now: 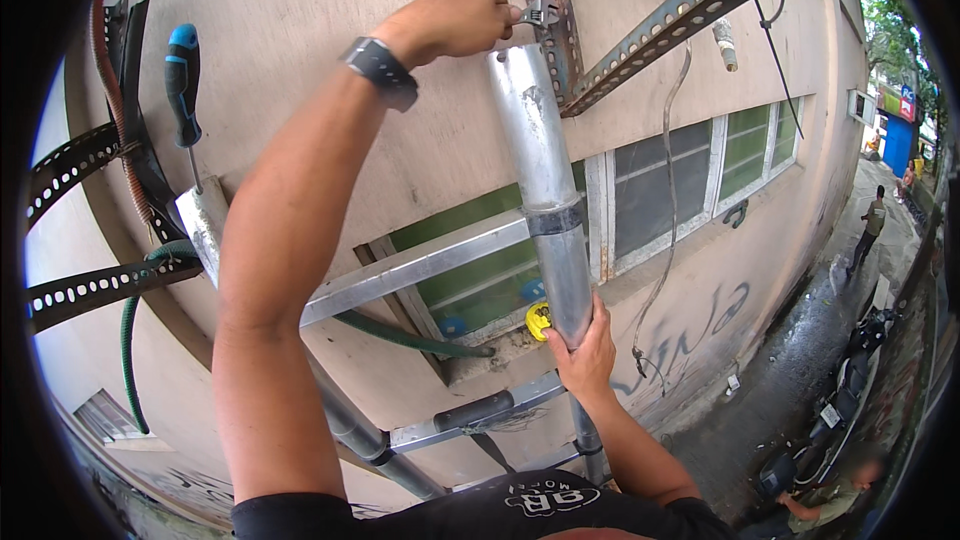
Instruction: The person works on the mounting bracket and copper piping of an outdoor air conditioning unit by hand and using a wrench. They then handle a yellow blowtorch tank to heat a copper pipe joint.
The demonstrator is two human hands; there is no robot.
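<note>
My left hand [462,20] is raised at the top, closed around the handle of an adjustable wrench [541,12]. The wrench's head lies at the rusty upright angle bar [551,40] on the wall; whether its jaws sit on a nut I cannot make out. Below, the fingers of my right hand [588,352] wrap round the right rail [566,275] of a metal ladder. A yellow round object [539,321], perhaps a tape measure, is beside that hand. To the left, a blue-and-black screwdriver [183,75] stands handle-up in the open top of the ladder's left rail [205,220].
A perforated angle bar [690,25] slants across the upper right. Louvred windows [670,190] are set in the wall behind the ladder. A loose cable [672,170] hangs nearby. Far below, a person [872,225] is on the street, with motorcycles [845,410] nearer.
</note>
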